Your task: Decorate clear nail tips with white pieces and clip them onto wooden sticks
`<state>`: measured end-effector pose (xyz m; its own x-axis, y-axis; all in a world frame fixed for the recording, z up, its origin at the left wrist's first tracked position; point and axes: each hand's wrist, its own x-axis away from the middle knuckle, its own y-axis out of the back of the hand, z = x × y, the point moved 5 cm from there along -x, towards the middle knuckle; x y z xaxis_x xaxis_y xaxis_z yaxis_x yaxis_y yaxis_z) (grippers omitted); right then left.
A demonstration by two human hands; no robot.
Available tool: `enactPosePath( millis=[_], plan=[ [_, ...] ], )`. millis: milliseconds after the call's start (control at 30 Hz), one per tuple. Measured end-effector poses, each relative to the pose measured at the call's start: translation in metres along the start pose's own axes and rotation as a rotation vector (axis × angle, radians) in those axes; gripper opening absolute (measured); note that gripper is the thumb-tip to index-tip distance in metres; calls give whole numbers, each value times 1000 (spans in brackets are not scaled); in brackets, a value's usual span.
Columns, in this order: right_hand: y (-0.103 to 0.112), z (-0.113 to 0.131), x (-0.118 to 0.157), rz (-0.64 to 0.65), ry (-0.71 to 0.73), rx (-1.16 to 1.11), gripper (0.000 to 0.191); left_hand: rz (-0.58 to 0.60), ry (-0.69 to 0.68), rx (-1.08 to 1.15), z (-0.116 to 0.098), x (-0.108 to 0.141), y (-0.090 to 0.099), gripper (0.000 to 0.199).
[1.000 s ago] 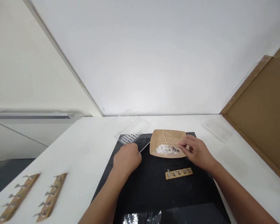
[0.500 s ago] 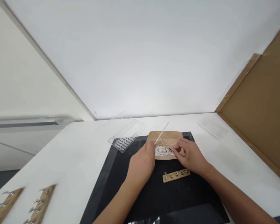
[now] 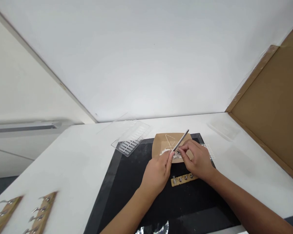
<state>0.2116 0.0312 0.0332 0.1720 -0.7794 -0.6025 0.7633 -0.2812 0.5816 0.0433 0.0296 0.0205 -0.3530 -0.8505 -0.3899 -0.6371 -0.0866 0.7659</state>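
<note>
In my left hand (image 3: 156,174) is a slim flat grey stick (image 3: 181,140), gripped near its lower end and tilted up to the right. My right hand (image 3: 197,158) is pinched close beside the stick; whatever lies between its fingertips is too small to make out. Both hands are over the near side of a brown paper tray (image 3: 158,139). Inside it are white scraps (image 3: 164,150) and thin pale sticks (image 3: 169,141). Just below the hands lies a wooden strip with metal pegs (image 3: 183,179), its right end partly covered by my right hand.
A black mat (image 3: 127,182) covers the white table's middle. Clear plastic cases (image 3: 129,143) lie at the back left, another clear case (image 3: 223,128) at the back right. Two more pegged wooden strips (image 3: 45,211) stand front left. A cardboard panel (image 3: 271,107) rises at right.
My left hand has moved right, bringing the stick close to my right fingertips; the stick has turned, showing a darker face. My right hand stays pinched. The view has shifted slightly.
</note>
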Motion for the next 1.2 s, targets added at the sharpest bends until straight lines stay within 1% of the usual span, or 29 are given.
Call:
enactPosePath(
  millis=[100, 267, 433, 500, 633, 700, 733, 800, 867, 967, 1000, 1133, 1200],
  plan=[
    [-6, 0, 2, -9, -4, 25, 17, -10, 21, -33, 0, 1, -1, 38],
    [-14, 4, 1, 14, 25, 150, 22, 12, 52, -115, 2, 2, -4, 38],
    [-9, -1, -5, -52, -18, 127, 22, 16, 17, -219, -1, 3, -6, 37],
    [-8, -1, -6, -60, -8, 127, 23, 25, 5, -247, -3, 3, -6, 36],
    [-13, 5, -6, 23, 84, 212, 27, 78, 31, -299, -2, 3, -8, 35],
    [-15, 8, -6, 57, 118, 248, 28, 111, 53, -309, -1, 2, -9, 35],
    [-14, 8, -7, 50, 113, 256, 27, 123, 62, -309, -1, 2, -9, 35],
    [-11, 5, -10, 6, 66, 254, 27, 141, 77, -303, -2, 1, -9, 35],
    [-9, 3, -12, -7, 34, 227, 26, 156, 90, -298, -3, 1, -8, 34],
    [-10, 6, -12, 53, 75, 198, 26, 177, 93, -303, -5, 3, -8, 31],
    [-10, 7, -11, 52, 83, 209, 26, 180, 88, -302, -5, 3, -7, 31],
    [-5, 6, -13, -51, 45, 257, 26, 184, 86, -282, -6, 3, -7, 33],
    [-8, 8, -13, -19, 90, 232, 26, 196, 98, -277, -5, 3, -7, 32]
  ],
)
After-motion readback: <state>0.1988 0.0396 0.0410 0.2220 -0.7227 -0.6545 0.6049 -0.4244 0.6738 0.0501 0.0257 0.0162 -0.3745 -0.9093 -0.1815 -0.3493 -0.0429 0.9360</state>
